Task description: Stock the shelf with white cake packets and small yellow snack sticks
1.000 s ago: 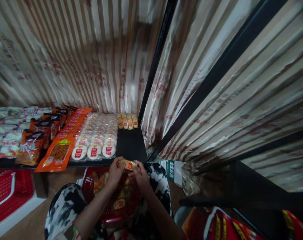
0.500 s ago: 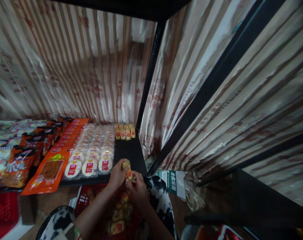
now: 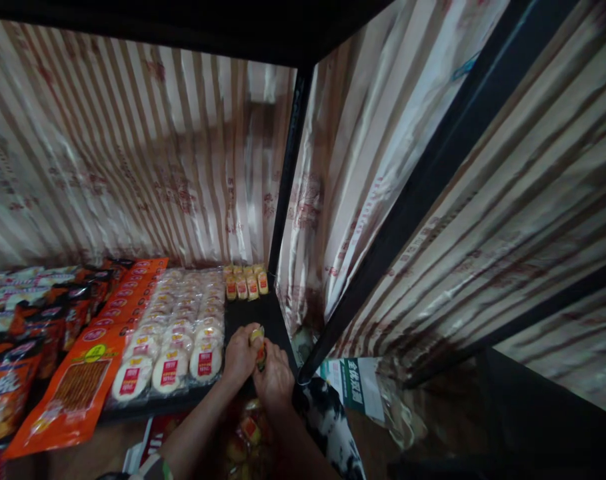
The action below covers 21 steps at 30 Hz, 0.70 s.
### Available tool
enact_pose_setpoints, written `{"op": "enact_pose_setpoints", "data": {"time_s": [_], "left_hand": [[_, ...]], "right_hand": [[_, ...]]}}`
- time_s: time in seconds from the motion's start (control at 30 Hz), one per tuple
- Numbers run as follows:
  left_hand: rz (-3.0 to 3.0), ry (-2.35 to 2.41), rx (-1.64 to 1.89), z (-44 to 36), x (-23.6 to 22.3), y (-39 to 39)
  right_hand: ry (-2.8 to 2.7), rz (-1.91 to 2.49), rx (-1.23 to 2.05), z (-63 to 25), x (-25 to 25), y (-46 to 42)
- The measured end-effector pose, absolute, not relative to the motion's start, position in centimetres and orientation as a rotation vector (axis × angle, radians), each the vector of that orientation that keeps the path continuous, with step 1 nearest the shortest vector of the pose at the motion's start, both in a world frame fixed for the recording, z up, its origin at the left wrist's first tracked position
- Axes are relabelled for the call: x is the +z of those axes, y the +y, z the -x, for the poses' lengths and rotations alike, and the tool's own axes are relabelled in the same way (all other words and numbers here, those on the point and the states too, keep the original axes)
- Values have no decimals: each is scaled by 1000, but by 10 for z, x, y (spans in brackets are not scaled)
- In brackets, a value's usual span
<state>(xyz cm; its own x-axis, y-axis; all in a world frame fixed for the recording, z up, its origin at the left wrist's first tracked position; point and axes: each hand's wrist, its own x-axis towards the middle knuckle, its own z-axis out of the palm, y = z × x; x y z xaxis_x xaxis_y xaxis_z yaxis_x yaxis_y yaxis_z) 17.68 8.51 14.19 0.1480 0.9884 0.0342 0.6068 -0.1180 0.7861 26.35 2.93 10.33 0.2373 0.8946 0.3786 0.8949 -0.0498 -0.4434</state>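
Observation:
Over the front part of the dark shelf [image 3: 247, 313], my left hand [image 3: 239, 355] is closed on a small yellow-wrapped snack pack [image 3: 257, 335] with a red label. My right hand [image 3: 275, 377] grips the same spot from the other side, its fingers covering the lower part. Whether one pack or two lie between the hands, I cannot tell. At the back corner of the shelf stand several matching snack packs [image 3: 246, 283] in short rows. More yellow packs [image 3: 251, 430] lie below my forearms, dim and partly hidden.
Left of my hands are rows of round white wrapped cakes [image 3: 169, 370], then orange snack bags [image 3: 80, 380] and black-and-orange bags [image 3: 7, 380]. A dark upright post [image 3: 289, 173] marks the shelf corner, and a slanting beam [image 3: 383, 253] crosses on the right. Striped sheeting [image 3: 183, 147] hangs behind.
Both hands have moved forward from the shelf's front edge to above its surface, still holding the pack. The camera view has shifted, so the shelf appears lower and nearer.

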Motion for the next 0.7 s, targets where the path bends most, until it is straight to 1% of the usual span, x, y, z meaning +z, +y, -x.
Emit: {"op": "enact_pose_setpoints", "data": {"time_s": [0.1,0.23,0.33,0.47,0.6,0.7], "left_hand": [[-1850,1548,735,-183,146,95],[-1902,1551,745,-193,149,110],[-1920,1533,715,-200,155,122],[-1949,1522,716,-207,162,145],[-2310,1566,809,-209,151,173],[-2649,1506,801,-208,135,195]], "right_hand": [[-1616,1954,-10,-264,103,41],[-1489,1979,65,-264,101,60],[-1388,1956,122,-267,99,77],[-1278,1899,98,-275,86,95],[-1181,1845,104,-281,68,102],[-1135,1782,103,-282,61,103]]}}
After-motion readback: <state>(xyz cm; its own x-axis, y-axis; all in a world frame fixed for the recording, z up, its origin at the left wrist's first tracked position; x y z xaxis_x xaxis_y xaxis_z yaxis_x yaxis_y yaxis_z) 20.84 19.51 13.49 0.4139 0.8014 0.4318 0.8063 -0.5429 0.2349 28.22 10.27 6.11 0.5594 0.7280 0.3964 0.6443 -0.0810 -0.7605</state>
